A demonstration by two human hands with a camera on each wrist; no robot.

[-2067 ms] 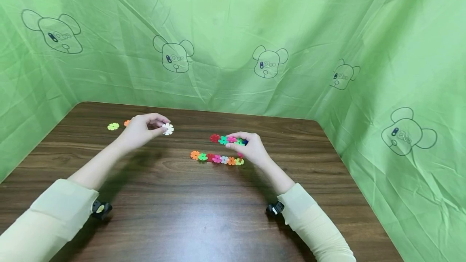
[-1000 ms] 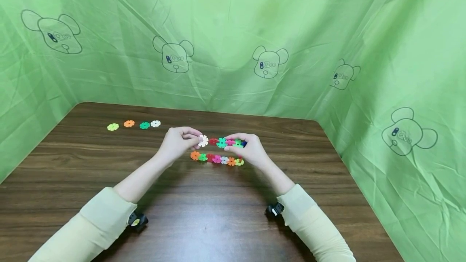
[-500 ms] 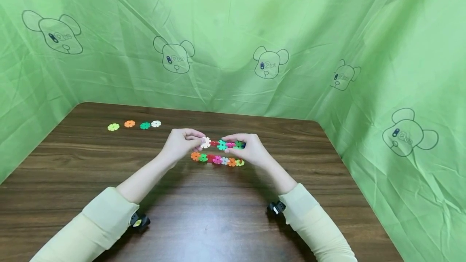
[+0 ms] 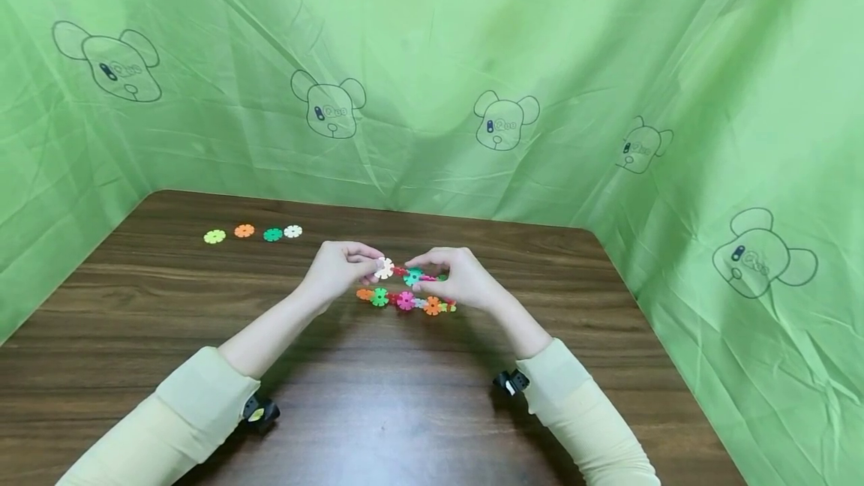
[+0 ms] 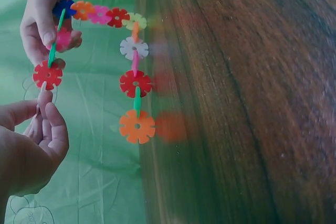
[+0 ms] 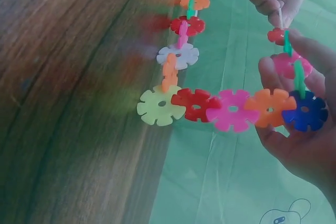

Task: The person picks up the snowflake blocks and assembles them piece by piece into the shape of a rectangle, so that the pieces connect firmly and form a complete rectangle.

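My left hand [image 4: 337, 271] pinches a white flower-shaped snowflake disc [image 4: 385, 268] between thumb and fingers. In the left wrist view that disc is edge-on and meets the rim of a red disc [image 5: 47, 75] at the end of a chain; how deep it sits in the slot I cannot tell. My right hand [image 4: 467, 277] holds the chain near its blue corner disc [image 6: 305, 111], fingers around a pink disc [image 6: 292, 65]. The chain bends in a U shape, its other arm ending in an orange disc [image 5: 137, 127]. Fingers hide part of the chain in the head view.
Loose discs lie at the back left of the wooden table [image 4: 378, 396]: yellow-green [image 4: 214, 236], orange [image 4: 244, 231], green [image 4: 273, 235] and white [image 4: 293, 232]. A green curtain [image 4: 418, 58] hangs behind the table and along its sides.
My left hand has carried the white disc rightward from the back left to the chain's red end. The chain has since tilted and come slightly nearer; my right hand has stayed almost in place.
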